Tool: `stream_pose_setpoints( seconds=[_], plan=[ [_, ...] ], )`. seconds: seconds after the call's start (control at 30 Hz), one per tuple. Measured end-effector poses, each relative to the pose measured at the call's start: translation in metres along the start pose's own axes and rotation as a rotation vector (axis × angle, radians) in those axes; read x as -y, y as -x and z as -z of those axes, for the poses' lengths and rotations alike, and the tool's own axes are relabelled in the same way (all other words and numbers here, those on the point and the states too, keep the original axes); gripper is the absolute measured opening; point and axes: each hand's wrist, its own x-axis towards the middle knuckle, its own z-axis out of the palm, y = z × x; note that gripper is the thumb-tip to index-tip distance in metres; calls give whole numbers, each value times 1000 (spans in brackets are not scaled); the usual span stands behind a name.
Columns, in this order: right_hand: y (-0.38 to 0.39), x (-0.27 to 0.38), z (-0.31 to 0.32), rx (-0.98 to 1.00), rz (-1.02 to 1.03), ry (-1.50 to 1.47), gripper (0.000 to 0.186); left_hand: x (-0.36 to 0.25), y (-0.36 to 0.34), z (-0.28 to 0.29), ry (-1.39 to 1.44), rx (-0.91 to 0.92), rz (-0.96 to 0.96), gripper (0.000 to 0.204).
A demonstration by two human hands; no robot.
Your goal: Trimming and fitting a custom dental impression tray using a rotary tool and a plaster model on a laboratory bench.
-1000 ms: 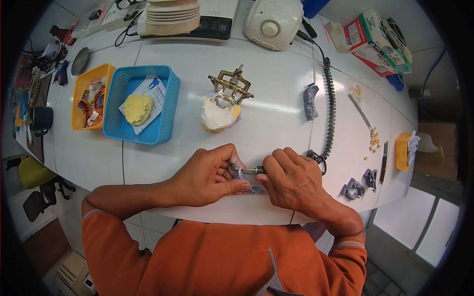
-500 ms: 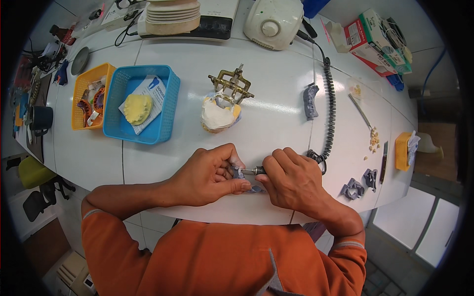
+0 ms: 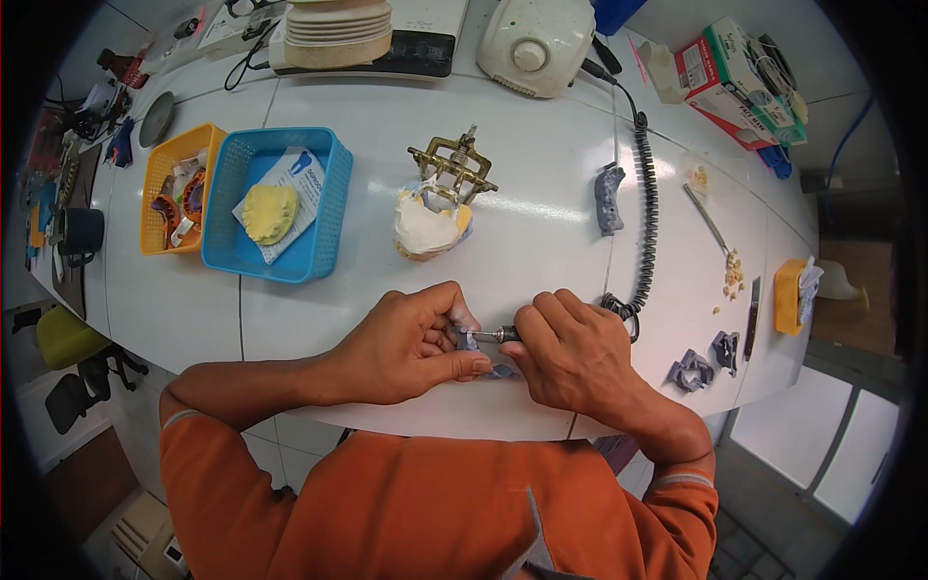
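Near the table's front edge, my left hand (image 3: 411, 345) pinches a small grey-purple dental piece (image 3: 468, 340) between thumb and fingers; most of it is hidden. Wrapped around a rotary handpiece (image 3: 499, 335), my right hand (image 3: 572, 350) holds its metal nose pointing left, the tip at the piece. Another grey-purple fragment (image 3: 501, 371) lies on the table just below, partly covered by my hands. Beyond them stands a brass dental articulator (image 3: 454, 166) with a white plaster cast (image 3: 425, 227) attached.
A coiled cord (image 3: 645, 222) runs from the white control unit (image 3: 536, 46) toward my right hand. At left are a blue basket (image 3: 275, 266) and an orange basket (image 3: 155, 244). On the right lie grey-purple pieces (image 3: 690, 370), a knife (image 3: 751, 324) and small tooth-coloured bits (image 3: 733, 274).
The piece between my left fingers appears very slightly shifted against the tool's tip. Both hands stay in the same place and everything else is unmoved.
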Motion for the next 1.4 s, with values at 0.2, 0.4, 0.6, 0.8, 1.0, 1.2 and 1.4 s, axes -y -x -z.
stream_pose_setpoints(
  seconds=[0.2,0.4,0.6,0.8,1.0,1.2,1.4],
  plan=[
    [0,0,1,11,-3,2,28,-1,0,0,7,4,18,28],
    [0,-1,1,12,13,-9,29,2,0,-1,45,4,7,29],
    [0,-2,2,27,24,-2,30,5,0,-1,33,3,-25,28],
    [0,-3,2,27,41,0,31,7,0,-1,32,11,-23,27],
    [-1,-2,2,24,28,-3,31,3,1,-2,69,15,-3,26],
    [0,-2,2,28,26,9,32,4,0,-2,70,16,-12,25],
    [0,-2,1,34,26,16,32,7,0,-4,77,-7,-22,27]
  ],
)
